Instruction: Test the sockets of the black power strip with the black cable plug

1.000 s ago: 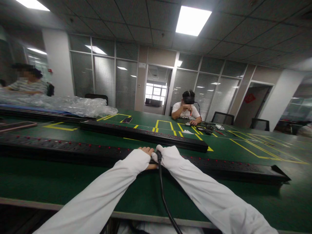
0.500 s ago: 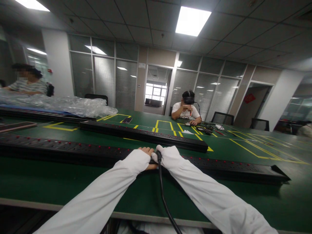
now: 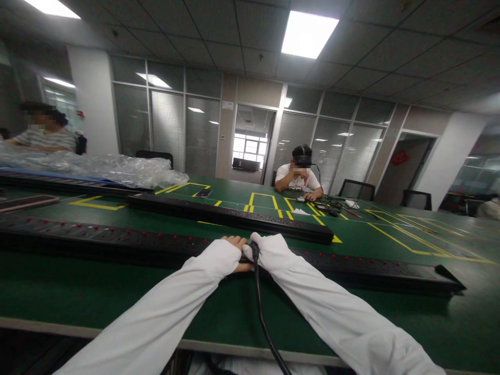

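A long black power strip (image 3: 363, 266) with a row of red dots along its top lies across the green table in front of me. My left hand (image 3: 237, 247) grips its middle, fingers over the far side and thumb on the near side. Beside it my right hand (image 3: 260, 247), in a white glove, is closed around a black plug (image 3: 255, 251), held against the strip. From the plug a thick black cable (image 3: 262, 315) runs down over the table's near edge. The plug's front end is hidden by my hands.
A second black power strip (image 3: 234, 217) lies just beyond. Clear plastic wrap (image 3: 97, 169) and a tablet-like device (image 3: 29, 203) are at the left; a phone (image 3: 203, 192) lies farther back. A person (image 3: 299, 177) sits across the table, another person (image 3: 45, 133) at far left.
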`<action>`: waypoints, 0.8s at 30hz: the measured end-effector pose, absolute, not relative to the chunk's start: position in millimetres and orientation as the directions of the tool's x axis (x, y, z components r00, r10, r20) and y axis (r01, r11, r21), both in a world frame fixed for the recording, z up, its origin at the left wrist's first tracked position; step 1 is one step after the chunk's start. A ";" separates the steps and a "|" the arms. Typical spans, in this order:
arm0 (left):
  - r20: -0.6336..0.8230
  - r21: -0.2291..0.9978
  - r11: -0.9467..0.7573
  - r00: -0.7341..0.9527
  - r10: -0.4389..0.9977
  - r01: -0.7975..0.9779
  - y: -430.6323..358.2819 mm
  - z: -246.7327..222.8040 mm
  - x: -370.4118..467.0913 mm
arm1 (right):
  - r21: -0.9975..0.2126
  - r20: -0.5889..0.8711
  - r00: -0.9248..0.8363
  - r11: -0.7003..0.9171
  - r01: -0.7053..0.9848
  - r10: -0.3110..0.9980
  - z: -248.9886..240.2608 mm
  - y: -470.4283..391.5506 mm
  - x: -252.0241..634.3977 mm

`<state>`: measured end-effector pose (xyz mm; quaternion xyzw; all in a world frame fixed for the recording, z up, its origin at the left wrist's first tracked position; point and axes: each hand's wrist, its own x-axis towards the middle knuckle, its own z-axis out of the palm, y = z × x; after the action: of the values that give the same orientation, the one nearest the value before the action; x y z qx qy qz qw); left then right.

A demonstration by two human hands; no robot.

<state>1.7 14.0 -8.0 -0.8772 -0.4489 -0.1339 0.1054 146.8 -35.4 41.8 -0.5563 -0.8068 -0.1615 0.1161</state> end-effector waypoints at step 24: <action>0.371 -0.055 -0.622 0.594 0.714 0.781 -8.7 9.2 -4.2 | 0.137 0.334 -0.344 0.316 0.939 0.877 42.1 -34.0 145.9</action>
<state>-4.2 -8.7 9.2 -0.8863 -0.4217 -0.1589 0.1065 145.9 -34.0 42.1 -0.5641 -0.8050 -0.1545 0.0994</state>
